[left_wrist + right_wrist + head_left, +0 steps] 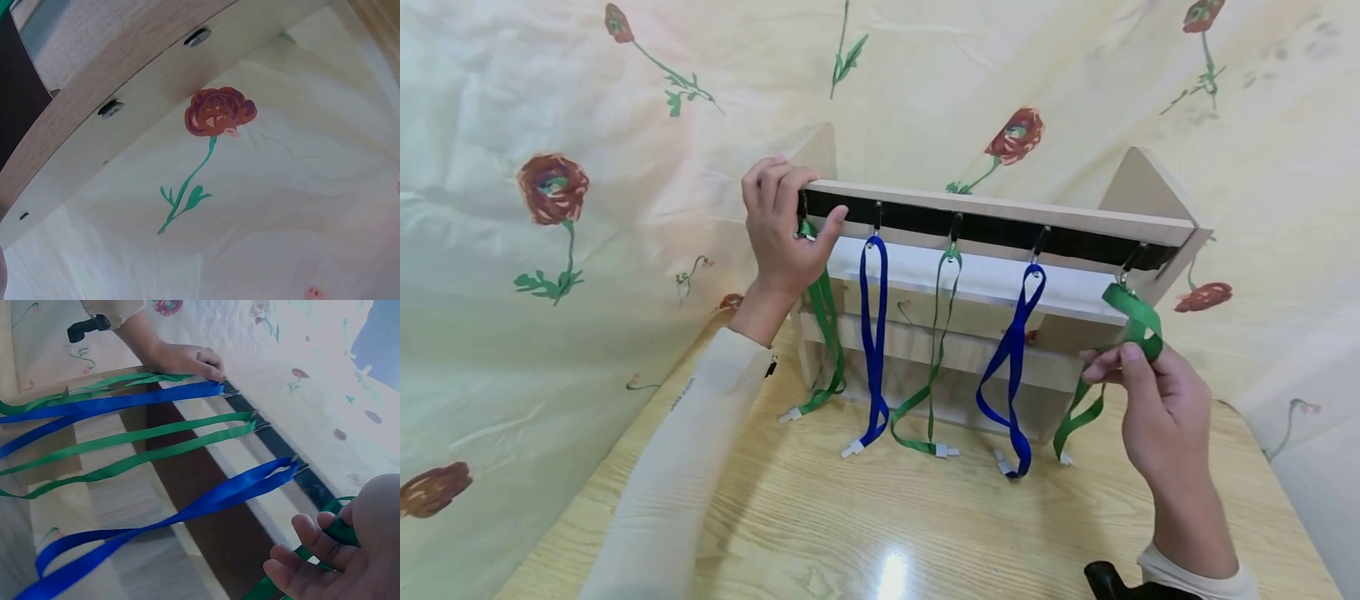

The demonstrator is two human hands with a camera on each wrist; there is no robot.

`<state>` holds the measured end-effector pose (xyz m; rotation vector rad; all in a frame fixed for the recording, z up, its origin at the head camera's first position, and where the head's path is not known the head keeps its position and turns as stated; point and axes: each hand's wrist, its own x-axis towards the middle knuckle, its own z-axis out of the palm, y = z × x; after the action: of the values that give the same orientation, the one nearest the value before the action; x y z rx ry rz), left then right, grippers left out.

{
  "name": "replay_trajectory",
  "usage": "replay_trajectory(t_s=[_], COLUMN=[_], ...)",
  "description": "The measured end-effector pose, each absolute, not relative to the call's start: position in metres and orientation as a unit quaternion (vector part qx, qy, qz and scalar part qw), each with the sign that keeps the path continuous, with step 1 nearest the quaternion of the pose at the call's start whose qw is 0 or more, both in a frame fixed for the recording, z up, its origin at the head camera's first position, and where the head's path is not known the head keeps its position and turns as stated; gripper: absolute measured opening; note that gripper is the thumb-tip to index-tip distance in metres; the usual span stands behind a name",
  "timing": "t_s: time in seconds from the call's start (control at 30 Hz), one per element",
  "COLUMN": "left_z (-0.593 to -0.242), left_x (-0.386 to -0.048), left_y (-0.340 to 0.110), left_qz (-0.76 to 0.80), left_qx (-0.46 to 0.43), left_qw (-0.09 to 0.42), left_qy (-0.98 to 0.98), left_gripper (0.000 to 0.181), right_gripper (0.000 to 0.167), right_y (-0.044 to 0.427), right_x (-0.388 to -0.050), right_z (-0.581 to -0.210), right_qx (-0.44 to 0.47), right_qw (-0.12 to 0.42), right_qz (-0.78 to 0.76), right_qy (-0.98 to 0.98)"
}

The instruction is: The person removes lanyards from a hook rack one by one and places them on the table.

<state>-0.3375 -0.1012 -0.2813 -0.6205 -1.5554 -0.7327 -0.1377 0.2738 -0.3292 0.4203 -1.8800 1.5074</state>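
Note:
At the right end of a wooden shelf (pixel 1000 210), my right hand (pixel 1168 417) pinches a green lanyard (pixel 1138 312) between thumb and fingers. That lanyard hangs from a hook on the black strip (pixel 925 218), its upper band twisted and its lower loop dangling below the hand. My left hand (pixel 786 229) grips the shelf's left end, fingers over the top edge and thumb in front. Beside it hangs another green lanyard (pixel 825 317), its top partly hidden. Between the hands hang a blue lanyard (pixel 867 325), a green lanyard (pixel 936 358) and another blue lanyard (pixel 1017 342).
The shelf stands on a light wooden table (pixel 820 517), against a flowered cloth (pixel 647 208). White clips (pixel 852 449) hang at the lanyards' lower ends near the tabletop. Side panels (pixel 1138 187) rise at the shelf's ends. The left wrist view shows mainly a side panel and cloth.

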Motion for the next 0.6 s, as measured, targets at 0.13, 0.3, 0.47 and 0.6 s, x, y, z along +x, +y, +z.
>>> replay_trajectory(t_s=[0.13, 0.3, 0.47, 0.6], left_z=[-0.282, -0.282, -0.281, -0.281], left_x=[-0.338, -0.337, -0.337, -0.338], left_y=[-0.101, -0.103, -0.102, -0.099], left_qz=[-0.318, -0.319, -0.322, -0.325], left_qx=[-0.265, -0.262, -0.265, -0.267], left_qw=[0.612, 0.613, 0.613, 0.615], left_qy=[-0.673, -0.674, -0.671, -0.667], left_gripper=[0.058, 0.058, 0.058, 0.057], right_gripper=[0.026, 0.023, 0.024, 0.025], right_y=[0.28, 0.288, 0.3, 0.313], right_x=[-0.134, -0.13, -0.126, -0.122], right_z=[-0.324, -0.318, -0.313, -0.309], right_qx=[0.204, 0.224, 0.232, 0.222], right_qw=[0.366, 0.381, 0.389, 0.409], right_qz=[0.59, 0.607, 0.626, 0.611], right_qy=[-0.69, -0.661, -0.634, -0.64])
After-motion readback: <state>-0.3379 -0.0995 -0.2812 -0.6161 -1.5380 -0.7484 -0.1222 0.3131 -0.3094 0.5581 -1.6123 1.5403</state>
